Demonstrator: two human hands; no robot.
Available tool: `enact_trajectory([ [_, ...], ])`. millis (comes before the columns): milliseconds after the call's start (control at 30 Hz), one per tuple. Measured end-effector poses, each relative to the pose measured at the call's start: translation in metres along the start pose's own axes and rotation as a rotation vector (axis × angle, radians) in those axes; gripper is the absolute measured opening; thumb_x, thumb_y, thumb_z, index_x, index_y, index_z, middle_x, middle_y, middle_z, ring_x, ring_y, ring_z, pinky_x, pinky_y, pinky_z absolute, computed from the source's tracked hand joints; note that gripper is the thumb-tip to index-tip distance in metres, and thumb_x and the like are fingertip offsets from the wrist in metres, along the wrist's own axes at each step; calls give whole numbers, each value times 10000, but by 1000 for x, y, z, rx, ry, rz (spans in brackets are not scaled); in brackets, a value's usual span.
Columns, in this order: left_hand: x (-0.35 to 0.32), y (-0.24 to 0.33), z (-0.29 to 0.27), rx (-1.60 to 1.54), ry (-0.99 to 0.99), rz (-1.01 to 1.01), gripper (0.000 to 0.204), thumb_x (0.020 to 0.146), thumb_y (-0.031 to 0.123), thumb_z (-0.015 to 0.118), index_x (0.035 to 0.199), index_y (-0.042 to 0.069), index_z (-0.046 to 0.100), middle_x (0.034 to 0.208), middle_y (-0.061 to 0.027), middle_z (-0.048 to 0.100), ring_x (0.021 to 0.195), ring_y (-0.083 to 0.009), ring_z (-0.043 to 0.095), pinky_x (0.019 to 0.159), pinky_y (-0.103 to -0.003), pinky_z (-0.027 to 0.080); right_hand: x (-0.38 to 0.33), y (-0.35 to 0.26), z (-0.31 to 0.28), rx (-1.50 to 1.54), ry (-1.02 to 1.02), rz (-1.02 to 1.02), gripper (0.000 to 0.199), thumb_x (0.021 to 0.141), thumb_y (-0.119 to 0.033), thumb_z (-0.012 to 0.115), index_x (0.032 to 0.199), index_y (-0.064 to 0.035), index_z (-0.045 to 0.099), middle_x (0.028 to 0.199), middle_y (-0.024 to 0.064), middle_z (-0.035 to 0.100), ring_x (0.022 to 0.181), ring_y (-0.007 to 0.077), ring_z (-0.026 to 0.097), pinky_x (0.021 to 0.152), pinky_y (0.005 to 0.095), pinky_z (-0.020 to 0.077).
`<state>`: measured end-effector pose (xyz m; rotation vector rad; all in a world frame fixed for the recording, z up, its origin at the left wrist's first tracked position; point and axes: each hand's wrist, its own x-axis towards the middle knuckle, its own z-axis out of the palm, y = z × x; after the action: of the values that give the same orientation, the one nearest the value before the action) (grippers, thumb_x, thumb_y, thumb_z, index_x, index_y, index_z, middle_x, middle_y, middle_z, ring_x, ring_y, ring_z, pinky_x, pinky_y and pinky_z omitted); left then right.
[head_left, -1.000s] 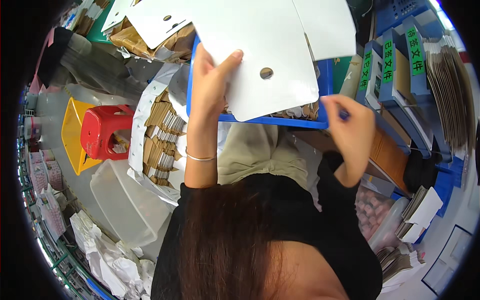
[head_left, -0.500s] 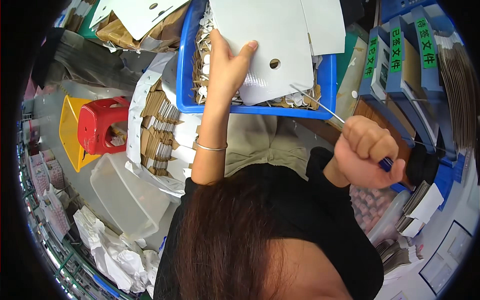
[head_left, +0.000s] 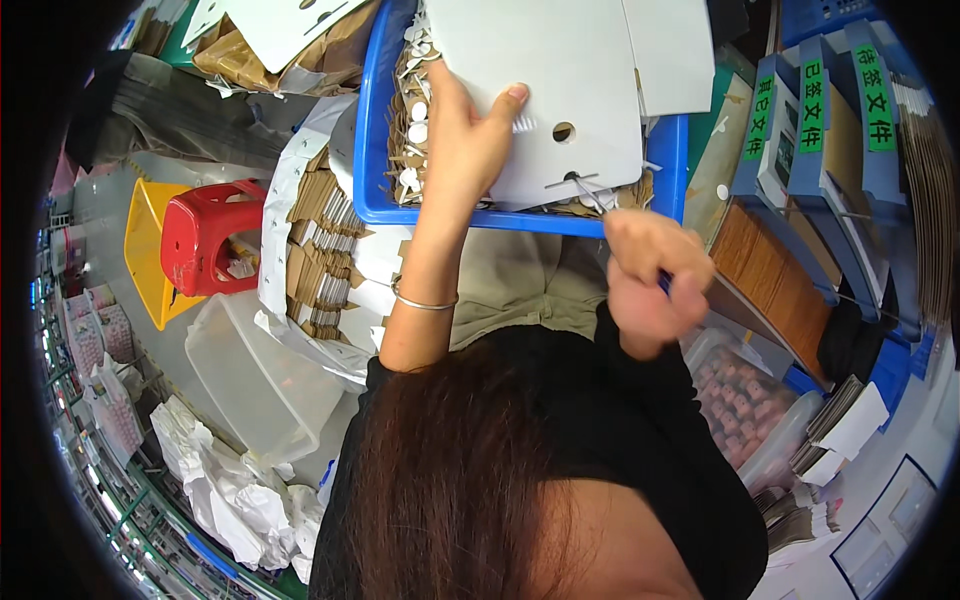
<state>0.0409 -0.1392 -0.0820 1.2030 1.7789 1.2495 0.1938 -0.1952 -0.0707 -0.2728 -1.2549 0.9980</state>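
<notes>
A white cardboard sheet (head_left: 560, 60) with a round hole and slots lies over a blue plastic bin (head_left: 480, 215). At its left edge my left hand (head_left: 460, 140) grips the sheet, thumb on top and the other fingers mostly hidden. My right hand (head_left: 655, 270), slightly blurred, is closed around the blue handle of a screwdriver (head_left: 592, 192). The metal shaft points up and left, its tip at the small hole in the slot near the sheet's lower edge. Brown and white cardboard scraps (head_left: 405, 150) fill the bin underneath.
Stacked cut cardboard (head_left: 325, 240) in white wrapping stands left of the bin, beside a red stool (head_left: 205, 235) and a yellow crate (head_left: 150, 250). To the right are blue file holders (head_left: 810, 170) and a clear tub of pink pieces (head_left: 740, 400).
My right hand has swung left with the screwdriver, bringing its tip to the slot near the sheet's lower edge. My left hand keeps its grip, and the sheet appears slightly shifted.
</notes>
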Motion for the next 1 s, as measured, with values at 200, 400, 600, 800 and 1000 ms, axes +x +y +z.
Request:
enact_trajectory([
  [200,-1,-9,1,-130,5,46,437,782,126,626,1108,-50,396,876,-177,535,718,-239,573,628,-284,503,8,-15,5,-83,-45,-1,429,828,-371,377,475,-137,302,414,-34,243,345,100,133,371,268,116],
  [400,2,10,3,-331,9,66,405,780,99,621,1095,-42,409,897,-190,545,740,-241,581,669,-283,498,19,-97,-5,-1,94,-232,471,828,-447,400,469,-151,324,371,-52,230,290,59,83,338,223,93],
  [600,0,28,-41,-457,106,106,352,784,96,619,1052,-51,443,895,-197,562,777,-249,587,698,-300,496,11,-95,-18,56,71,-121,447,826,-437,398,488,-154,330,380,-48,230,305,65,113,362,230,119],
  [800,53,73,-105,-364,223,20,320,788,115,617,956,-123,485,856,-237,577,646,-270,611,543,-283,509,4,-99,-35,-15,163,-59,449,846,-420,387,500,-140,328,395,-39,249,337,82,129,379,246,132],
  [1000,145,57,-178,-18,368,-51,354,771,165,613,951,-107,476,856,-216,554,638,-264,555,496,-281,424,-3,-97,-33,78,175,20,425,841,-404,387,515,-143,313,423,-34,252,378,84,150,419,247,144],
])
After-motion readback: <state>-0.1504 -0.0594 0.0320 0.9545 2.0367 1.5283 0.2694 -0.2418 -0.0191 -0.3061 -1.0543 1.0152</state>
